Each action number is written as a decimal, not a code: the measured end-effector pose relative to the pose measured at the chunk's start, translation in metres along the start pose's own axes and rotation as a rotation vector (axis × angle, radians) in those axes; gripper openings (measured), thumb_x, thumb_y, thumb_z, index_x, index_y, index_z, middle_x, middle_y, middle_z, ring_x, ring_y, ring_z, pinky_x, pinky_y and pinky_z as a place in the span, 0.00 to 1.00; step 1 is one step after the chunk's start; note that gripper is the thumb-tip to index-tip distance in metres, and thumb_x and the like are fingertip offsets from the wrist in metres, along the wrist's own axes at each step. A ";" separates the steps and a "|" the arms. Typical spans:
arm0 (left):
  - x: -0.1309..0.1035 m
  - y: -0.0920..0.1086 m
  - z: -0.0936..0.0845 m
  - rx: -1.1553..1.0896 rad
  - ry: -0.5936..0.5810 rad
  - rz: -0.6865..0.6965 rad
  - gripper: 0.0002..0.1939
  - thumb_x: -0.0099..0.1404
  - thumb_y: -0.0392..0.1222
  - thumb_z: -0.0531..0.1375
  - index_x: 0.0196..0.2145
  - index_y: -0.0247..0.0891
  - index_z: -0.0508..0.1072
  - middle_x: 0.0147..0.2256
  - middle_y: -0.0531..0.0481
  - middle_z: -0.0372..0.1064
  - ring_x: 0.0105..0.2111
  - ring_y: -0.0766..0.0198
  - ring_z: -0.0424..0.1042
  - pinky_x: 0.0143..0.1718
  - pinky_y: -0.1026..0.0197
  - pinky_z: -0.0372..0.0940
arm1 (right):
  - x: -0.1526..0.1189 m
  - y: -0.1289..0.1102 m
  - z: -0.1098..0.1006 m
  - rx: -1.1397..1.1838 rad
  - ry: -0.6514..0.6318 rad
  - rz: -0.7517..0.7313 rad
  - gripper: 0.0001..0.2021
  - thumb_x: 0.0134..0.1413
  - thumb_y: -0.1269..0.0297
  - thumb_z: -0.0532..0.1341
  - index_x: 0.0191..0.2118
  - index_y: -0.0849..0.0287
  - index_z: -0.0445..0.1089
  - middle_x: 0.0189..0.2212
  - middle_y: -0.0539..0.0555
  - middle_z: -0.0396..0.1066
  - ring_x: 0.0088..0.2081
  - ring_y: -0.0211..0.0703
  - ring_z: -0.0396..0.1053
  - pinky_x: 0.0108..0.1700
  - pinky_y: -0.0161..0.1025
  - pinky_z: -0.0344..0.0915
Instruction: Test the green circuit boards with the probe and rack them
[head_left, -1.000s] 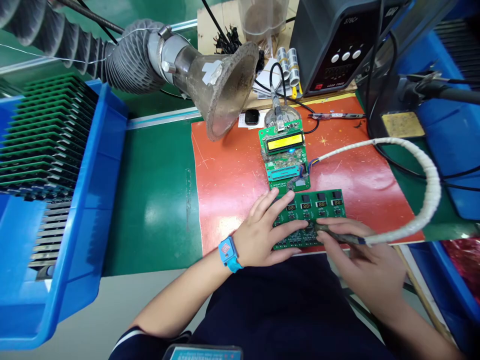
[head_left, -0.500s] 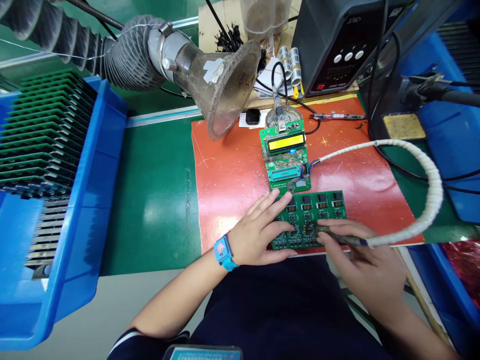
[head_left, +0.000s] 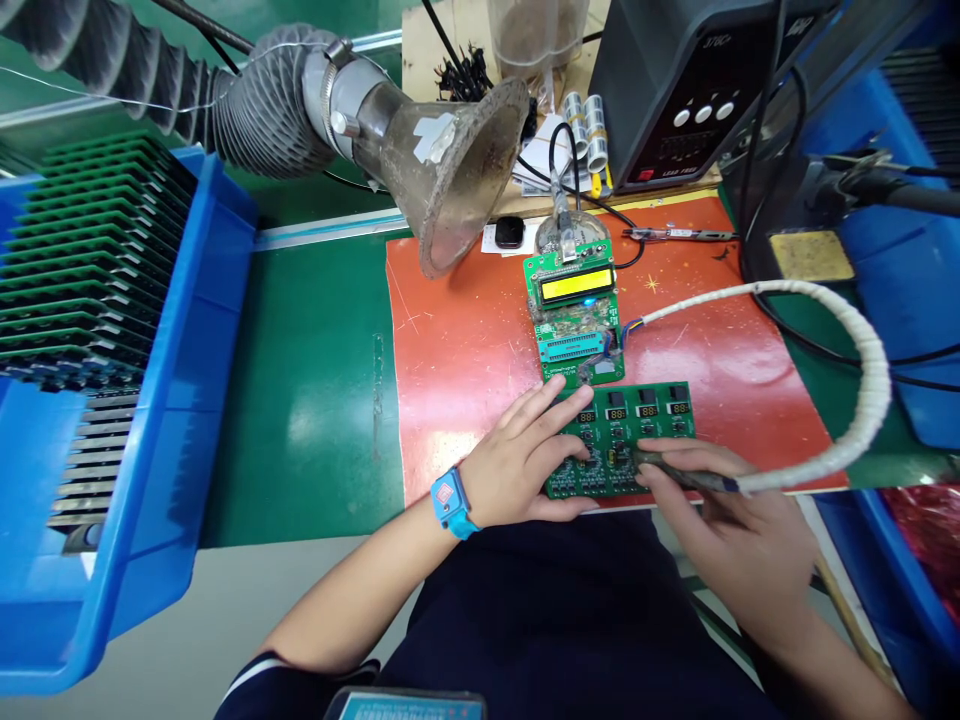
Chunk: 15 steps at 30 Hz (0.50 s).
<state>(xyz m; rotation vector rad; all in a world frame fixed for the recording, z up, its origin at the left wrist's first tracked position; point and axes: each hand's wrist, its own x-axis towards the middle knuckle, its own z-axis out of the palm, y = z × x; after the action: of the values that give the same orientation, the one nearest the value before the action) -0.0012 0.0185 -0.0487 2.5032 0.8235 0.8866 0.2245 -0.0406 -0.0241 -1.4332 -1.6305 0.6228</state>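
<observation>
A green circuit board with small digit displays (head_left: 619, 430) lies on the red mat near the table's front edge. My left hand (head_left: 517, 460) rests over its left part, fingers spread. In my right hand (head_left: 731, 510) is a dark probe (head_left: 686, 474), pinched between thumb and fingers, its tip over the board's right half. A white wrapped cable (head_left: 866, 350) loops from the probe to a programmer board (head_left: 574, 312) with a lit yellow screen and a blue light, just behind the circuit board.
A fume funnel (head_left: 465, 170) hangs over the mat's back left. At left, a blue bin (head_left: 217, 290) holds stacked boards (head_left: 90, 250). A black soldering station (head_left: 675, 90), sponge (head_left: 810, 255) and pen-like tool (head_left: 682, 235) are behind right. A phone (head_left: 409, 705) is at the bottom.
The whole view has shifted slightly. Both hands keep their places on and over the board, with no clear movement of the probe.
</observation>
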 end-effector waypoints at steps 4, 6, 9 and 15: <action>0.000 -0.001 0.001 0.002 0.001 -0.003 0.22 0.65 0.60 0.61 0.43 0.37 0.69 0.64 0.36 0.58 0.70 0.46 0.45 0.66 0.41 0.56 | -0.001 0.001 0.000 0.014 -0.001 0.020 0.08 0.58 0.70 0.66 0.41 0.55 0.69 0.40 0.53 0.76 0.43 0.44 0.76 0.46 0.42 0.74; -0.001 -0.001 0.001 -0.001 0.002 -0.003 0.23 0.65 0.60 0.61 0.43 0.36 0.69 0.64 0.36 0.58 0.70 0.45 0.45 0.66 0.41 0.56 | -0.001 0.000 0.001 0.016 0.007 0.021 0.08 0.58 0.70 0.67 0.41 0.55 0.69 0.40 0.52 0.76 0.43 0.44 0.76 0.47 0.42 0.74; -0.002 -0.002 0.002 -0.017 0.012 0.011 0.23 0.65 0.60 0.61 0.44 0.37 0.69 0.64 0.35 0.57 0.70 0.44 0.45 0.65 0.40 0.56 | 0.001 -0.002 0.001 0.026 0.021 0.040 0.08 0.57 0.71 0.67 0.40 0.55 0.69 0.40 0.52 0.77 0.41 0.42 0.76 0.48 0.40 0.74; -0.005 -0.006 -0.001 -0.036 0.083 0.008 0.37 0.57 0.66 0.65 0.52 0.34 0.66 0.67 0.28 0.49 0.70 0.36 0.41 0.63 0.32 0.55 | 0.004 -0.011 -0.001 0.108 0.044 0.130 0.07 0.58 0.70 0.67 0.42 0.55 0.71 0.40 0.51 0.77 0.37 0.40 0.78 0.42 0.35 0.78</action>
<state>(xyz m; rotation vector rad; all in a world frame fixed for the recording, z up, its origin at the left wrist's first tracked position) -0.0077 0.0201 -0.0530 2.4554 0.8168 1.0050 0.2200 -0.0395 -0.0138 -1.4711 -1.4563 0.7363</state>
